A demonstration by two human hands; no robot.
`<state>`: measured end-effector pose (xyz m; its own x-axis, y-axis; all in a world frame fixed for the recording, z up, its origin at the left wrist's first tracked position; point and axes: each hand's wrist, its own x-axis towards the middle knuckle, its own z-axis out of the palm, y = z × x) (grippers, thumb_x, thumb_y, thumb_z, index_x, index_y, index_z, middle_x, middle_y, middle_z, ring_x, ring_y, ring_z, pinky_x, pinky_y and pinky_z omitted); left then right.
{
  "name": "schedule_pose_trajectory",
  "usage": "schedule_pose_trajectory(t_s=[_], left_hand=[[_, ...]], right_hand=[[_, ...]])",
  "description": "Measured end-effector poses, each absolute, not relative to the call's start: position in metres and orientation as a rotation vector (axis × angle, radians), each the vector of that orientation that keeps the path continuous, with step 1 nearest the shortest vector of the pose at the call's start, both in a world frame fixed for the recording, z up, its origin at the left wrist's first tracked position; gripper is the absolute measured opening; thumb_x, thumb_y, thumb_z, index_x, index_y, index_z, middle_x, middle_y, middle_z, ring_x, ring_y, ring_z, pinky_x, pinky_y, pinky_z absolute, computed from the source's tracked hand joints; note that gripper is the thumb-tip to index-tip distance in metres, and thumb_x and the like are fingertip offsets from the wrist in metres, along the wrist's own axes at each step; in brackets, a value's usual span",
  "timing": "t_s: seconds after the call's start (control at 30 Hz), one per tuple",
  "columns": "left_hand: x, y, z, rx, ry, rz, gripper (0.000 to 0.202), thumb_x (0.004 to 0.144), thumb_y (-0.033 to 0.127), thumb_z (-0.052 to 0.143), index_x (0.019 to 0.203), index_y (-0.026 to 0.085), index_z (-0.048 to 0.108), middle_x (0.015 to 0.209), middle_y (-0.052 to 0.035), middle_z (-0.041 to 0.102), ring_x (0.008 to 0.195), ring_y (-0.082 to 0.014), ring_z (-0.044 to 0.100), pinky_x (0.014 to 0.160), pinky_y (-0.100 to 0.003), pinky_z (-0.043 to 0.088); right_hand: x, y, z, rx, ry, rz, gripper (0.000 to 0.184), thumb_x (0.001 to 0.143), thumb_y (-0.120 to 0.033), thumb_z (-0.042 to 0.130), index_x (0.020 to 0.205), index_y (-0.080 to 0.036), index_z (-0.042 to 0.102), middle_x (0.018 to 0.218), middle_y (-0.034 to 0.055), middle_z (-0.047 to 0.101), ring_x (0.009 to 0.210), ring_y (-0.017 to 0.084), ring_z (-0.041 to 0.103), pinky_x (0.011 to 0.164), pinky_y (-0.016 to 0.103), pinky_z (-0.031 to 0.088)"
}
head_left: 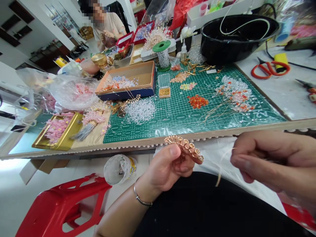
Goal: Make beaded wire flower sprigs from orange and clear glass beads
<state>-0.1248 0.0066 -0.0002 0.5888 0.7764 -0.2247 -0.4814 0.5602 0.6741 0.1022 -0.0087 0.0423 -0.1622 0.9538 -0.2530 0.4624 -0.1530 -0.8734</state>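
My left hand (170, 163) pinches a curved gold hair ornament (185, 144) set with a row of round rings along its edge. To its right, my right hand (269, 164) is closed, thumb against fingers, on a thin pale gold wire (223, 164) whose loose end curls down between the hands. Both hands are in front of the table edge, above my dark-clothed lap. On the green cutting mat (170, 123) beyond them lie a pile of clear beads (140, 110), orange beads (197, 101) and clear-and-orange bead sprays (237, 93) with long wire stems.
A cardboard box (130, 80) of beads, a green wire spool (161, 54) and a black basin (238, 38) stand farther back. Red-handled scissors (270, 69) lie at right. A gold tray (58, 131) holds pink flowers. Below are a red stool (61, 204) and a bucket (119, 169). Another person (108, 26) sits opposite.
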Motion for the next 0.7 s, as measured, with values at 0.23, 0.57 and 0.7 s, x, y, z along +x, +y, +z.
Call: schedule_pose_trajectory(t_s=[0.23, 0.57, 0.7], left_hand=[[-0.118, 0.003, 0.011, 0.708, 0.727, 0.995, 0.034, 0.073, 0.045, 0.084, 0.082, 0.015, 0.07, 0.056, 0.0072, 0.036, 0.051, -0.0049, 0.025, 0.052, -0.025, 0.016], [-0.113, 0.003, 0.015, 0.704, 0.939, 1.082, 0.035, 0.07, 0.045, 0.085, 0.075, 0.014, 0.069, 0.062, 0.0043, 0.049, 0.054, -0.0049, 0.03, 0.054, -0.025, 0.024], [-0.114, 0.002, 0.013, 0.677, 0.939, 1.186, 0.034, 0.071, 0.043, 0.086, 0.073, 0.015, 0.067, 0.06, 0.0052, 0.048, 0.052, -0.0043, 0.03, 0.052, -0.024, 0.022]], right_hand=[[0.072, -0.013, 0.046, -1.453, -1.694, 1.124, 0.024, 0.091, -0.044, 0.059, 0.073, -0.027, 0.064, 0.053, -0.0056, 0.051, 0.044, 0.011, 0.042, 0.037, 0.02, 0.034], [0.064, -0.008, 0.047, -1.331, -1.744, 1.036, 0.026, 0.093, -0.035, 0.057, 0.07, -0.026, 0.063, 0.051, -0.0055, 0.055, 0.043, 0.011, 0.051, 0.039, 0.019, 0.042], [0.067, -0.008, 0.047, -1.219, -1.738, 0.95, 0.021, 0.097, -0.041, 0.059, 0.085, -0.03, 0.073, 0.083, 0.0003, 0.075, 0.073, 0.017, 0.07, 0.062, 0.023, 0.057]])
